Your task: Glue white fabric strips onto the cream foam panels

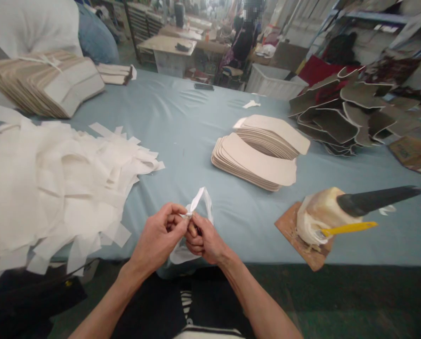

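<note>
Both hands meet over the near edge of the blue-covered table point(182, 136), pinching a thin white strip point(207, 202) that looks like cloth. My left hand point(161, 233) grips it between thumb and fingers at what looks like a knot. Pressed close beside it, my right hand point(206, 238) has its fingers curled round the same strip. A loop of the strip stands up above the fingertips, and more white material hangs beneath the hands. Two stacks of curved beige pieces point(256, 160) lie beyond my right hand. Loose white fabric strips point(65, 183) are heaped to the left.
On the right, a glue-smeared container point(314, 212) with a black handle and a yellow brush point(350, 229) rests on a brown board point(288, 226). Dark curved pieces point(337, 113) pile up behind it. A tied beige stack point(55, 84) stands back left, and a phone point(204, 86) lies at the far edge.
</note>
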Available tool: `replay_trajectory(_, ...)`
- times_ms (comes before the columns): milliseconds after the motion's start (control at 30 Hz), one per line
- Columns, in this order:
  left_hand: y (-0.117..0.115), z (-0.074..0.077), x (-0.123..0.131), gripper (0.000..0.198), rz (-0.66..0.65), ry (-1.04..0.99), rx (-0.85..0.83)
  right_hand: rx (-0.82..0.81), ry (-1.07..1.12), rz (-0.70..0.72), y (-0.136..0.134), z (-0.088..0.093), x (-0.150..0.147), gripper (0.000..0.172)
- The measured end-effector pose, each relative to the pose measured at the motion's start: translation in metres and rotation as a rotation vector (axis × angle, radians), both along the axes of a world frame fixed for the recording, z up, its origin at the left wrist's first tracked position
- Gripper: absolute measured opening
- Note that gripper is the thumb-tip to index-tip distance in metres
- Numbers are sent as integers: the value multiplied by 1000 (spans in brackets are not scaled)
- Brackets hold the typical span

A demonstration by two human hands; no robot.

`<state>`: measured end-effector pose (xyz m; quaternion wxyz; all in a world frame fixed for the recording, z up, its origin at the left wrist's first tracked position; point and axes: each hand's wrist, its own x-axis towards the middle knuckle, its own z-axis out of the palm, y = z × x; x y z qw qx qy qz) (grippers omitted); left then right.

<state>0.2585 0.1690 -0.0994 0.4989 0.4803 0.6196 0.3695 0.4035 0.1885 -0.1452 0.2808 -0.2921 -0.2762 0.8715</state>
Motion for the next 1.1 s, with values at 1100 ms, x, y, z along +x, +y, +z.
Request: replay_trajectory(1100, 9, -17, 5, 42, 153, -553, -236, -184, 607, 118, 2, -30, -6, 67)
